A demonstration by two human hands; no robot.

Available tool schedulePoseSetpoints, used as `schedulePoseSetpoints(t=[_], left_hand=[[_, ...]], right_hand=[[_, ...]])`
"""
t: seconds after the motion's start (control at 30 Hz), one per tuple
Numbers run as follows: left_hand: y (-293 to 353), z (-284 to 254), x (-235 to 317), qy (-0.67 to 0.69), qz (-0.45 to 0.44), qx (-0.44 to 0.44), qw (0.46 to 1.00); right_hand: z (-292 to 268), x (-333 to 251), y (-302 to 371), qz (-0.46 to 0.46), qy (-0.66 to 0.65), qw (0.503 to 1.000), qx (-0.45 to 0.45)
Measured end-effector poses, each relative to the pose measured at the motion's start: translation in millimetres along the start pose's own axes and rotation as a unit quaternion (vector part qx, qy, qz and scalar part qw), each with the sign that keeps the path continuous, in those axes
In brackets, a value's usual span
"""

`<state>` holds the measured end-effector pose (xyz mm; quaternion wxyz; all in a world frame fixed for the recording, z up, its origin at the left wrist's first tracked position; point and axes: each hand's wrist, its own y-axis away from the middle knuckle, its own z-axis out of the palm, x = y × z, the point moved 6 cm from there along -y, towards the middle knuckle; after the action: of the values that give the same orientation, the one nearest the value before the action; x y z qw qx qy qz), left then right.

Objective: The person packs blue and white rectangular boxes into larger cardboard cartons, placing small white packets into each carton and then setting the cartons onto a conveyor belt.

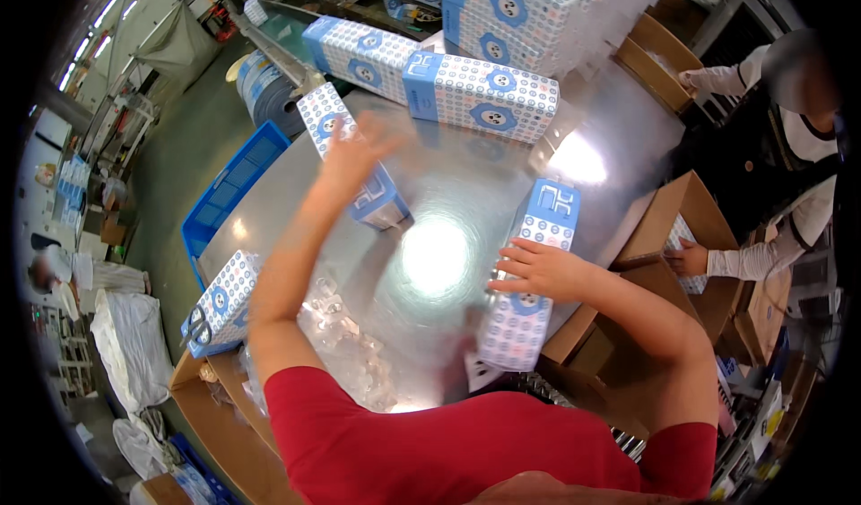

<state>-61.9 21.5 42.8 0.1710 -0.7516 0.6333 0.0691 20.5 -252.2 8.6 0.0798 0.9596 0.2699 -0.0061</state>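
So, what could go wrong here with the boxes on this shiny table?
1. The left hand is blurred as it reaches for a patterned box; a hasty grab might knock it across the smooth table.
2. The box under the right hand seems to overhang the near table edge, so it might tip off.
3. Another box lies at the left edge and could drop.

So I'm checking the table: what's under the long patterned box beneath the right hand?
The long blue-and-white patterned box lies on the shiny metal table; the right hand rests on it. Beneath it is hidden.
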Motion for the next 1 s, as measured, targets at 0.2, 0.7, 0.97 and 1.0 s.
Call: schedulePoseSetpoints(t=[0.2,0.7,0.97,1.0], left_hand=[[-8,49,-4,0.015,0.099,-0.147,0.984],[-89,-123,319,0.573,0.235,0.006,0.785],[-3,-74,550,0.381,0.550,-0.282,0.688],[24,-35,564,0.380,0.512,-0.398,0.659]], right_hand=[[25,-23,-5,0.115,-0.064,0.991,0.018],[79,-228,503,0.199,-0.431,0.111,0.873],[114,-278,501,0.195,-0.453,0.104,0.864],[94,-277,482,0.263,-0.470,0.079,0.839]])
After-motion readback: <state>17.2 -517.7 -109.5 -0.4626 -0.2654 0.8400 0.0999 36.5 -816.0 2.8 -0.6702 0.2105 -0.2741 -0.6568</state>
